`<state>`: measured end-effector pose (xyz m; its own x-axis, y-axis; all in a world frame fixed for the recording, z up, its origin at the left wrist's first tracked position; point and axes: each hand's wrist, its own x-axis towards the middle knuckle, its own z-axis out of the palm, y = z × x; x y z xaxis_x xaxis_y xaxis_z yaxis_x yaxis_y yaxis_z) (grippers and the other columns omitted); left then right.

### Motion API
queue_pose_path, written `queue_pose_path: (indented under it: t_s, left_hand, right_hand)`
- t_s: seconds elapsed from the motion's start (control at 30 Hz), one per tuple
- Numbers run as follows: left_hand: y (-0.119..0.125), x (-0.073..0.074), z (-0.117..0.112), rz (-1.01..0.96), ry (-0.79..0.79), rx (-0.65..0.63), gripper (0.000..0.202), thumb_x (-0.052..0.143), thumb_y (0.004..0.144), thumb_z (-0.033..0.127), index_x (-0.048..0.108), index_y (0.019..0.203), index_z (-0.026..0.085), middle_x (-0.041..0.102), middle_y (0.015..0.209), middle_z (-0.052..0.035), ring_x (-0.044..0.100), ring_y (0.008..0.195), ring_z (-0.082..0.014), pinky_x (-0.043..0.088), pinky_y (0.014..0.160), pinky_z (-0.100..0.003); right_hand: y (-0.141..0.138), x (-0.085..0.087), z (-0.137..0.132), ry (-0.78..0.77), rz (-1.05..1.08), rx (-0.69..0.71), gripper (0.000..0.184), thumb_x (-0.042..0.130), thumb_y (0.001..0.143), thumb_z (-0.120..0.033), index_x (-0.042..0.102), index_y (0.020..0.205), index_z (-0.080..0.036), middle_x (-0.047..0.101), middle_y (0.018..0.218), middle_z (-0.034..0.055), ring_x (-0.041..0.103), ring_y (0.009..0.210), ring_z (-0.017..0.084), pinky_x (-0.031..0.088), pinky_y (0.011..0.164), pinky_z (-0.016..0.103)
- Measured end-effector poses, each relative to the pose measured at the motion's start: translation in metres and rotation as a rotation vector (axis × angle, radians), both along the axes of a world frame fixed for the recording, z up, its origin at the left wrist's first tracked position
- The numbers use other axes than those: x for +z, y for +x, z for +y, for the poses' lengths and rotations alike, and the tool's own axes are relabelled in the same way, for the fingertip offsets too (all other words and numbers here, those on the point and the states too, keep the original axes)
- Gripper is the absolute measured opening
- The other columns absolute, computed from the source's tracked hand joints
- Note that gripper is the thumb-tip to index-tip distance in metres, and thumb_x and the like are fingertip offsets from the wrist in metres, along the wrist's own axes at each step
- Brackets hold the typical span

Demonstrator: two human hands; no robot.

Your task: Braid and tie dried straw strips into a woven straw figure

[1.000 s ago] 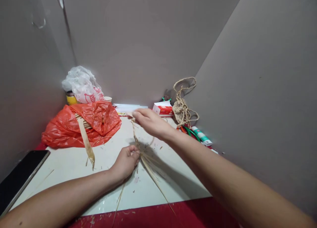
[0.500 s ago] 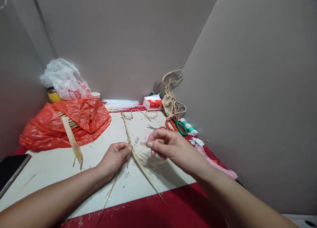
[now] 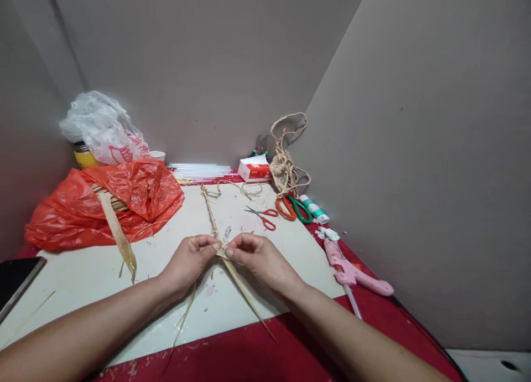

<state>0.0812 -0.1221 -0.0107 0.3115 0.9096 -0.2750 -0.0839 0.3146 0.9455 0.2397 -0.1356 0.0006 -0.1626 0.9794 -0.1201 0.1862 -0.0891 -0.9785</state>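
1. Moving leftward and nearer since half a second ago, the right hand (image 3: 260,260) is now meeting the left hand (image 3: 191,263), leaving the small red scissors (image 3: 264,217) uncovered; these are serving as the landmark below.
2. Left of those scissors, the braid (image 3: 209,211) is running toward the person, its loose strands (image 3: 249,304) fanning out below the hands.
3. Both hands are keeping their fingers nearly closed: the left is pinching the braid's lower end, while the right is gripping a pale strip (image 3: 222,252) across it.
4. If the left pinch is loosening, the plait could be unravelling; uneven pulling could be causing that. The strip looks dry, so sharp bending might be splitting it. Fingers are hiding the exact joint.
5. Left of the scissors, an orange bag (image 3: 74,216) is sitting with a broad strip (image 3: 116,230) hanging out; farther left and nearer, a phone (image 3: 19,277) is lying.
6. Just right of them, larger scissors' handles (image 3: 305,210) are resting; beyond, a cord bundle (image 3: 281,170) is leaning. Right and nearer, a pink glue gun (image 3: 346,268) is lying, narrowing the right forearm's room for swinging outward.
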Motion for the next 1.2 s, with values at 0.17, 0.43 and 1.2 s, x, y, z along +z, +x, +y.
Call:
queue_pose_path:
  t_s: [0.17, 0.43, 1.2]
  left_hand:
    - [0.000, 0.000, 0.001, 0.001, 0.014, -0.015, 0.017, 0.065, 0.073, 0.030, 0.062, 0.071, 0.013, 0.052, 0.049, 0.0053, 0.034, 0.041, -0.0029, 0.029, 0.049, -0.018]
    - [0.001, 0.000, 0.002, -0.031, 0.005, -0.029, 0.019, 0.067, 0.069, 0.031, 0.063, 0.067, 0.013, 0.061, 0.059, -0.0006, 0.051, 0.055, -0.0083, 0.035, 0.055, -0.019]
    - [-0.002, -0.004, 0.007, 0.119, 0.093, -0.094, 0.020, 0.067, 0.070, 0.033, 0.067, 0.072, 0.013, 0.065, 0.065, -0.0031, 0.055, 0.059, -0.0102, 0.040, 0.061, -0.021]
  right_hand:
    - [-0.001, -0.003, 0.000, -0.109, 0.104, -0.007, 0.024, 0.064, 0.071, -0.036, 0.051, 0.070, -0.016, 0.051, 0.054, -0.0045, 0.046, 0.047, 0.008, 0.036, 0.048, 0.020]
    - [0.005, -0.012, 0.002, 0.201, -0.219, 0.033, 0.013, 0.049, 0.083, -0.023, 0.060, 0.083, -0.016, 0.060, 0.067, -0.0004, 0.054, 0.064, 0.012, 0.040, 0.061, 0.023]
    - [0.012, 0.005, 0.004, 0.456, -0.845, 0.210, 0.012, 0.045, 0.086, -0.023, 0.053, 0.082, -0.016, 0.061, 0.068, 0.0036, 0.051, 0.058, 0.012, 0.033, 0.055, 0.023]
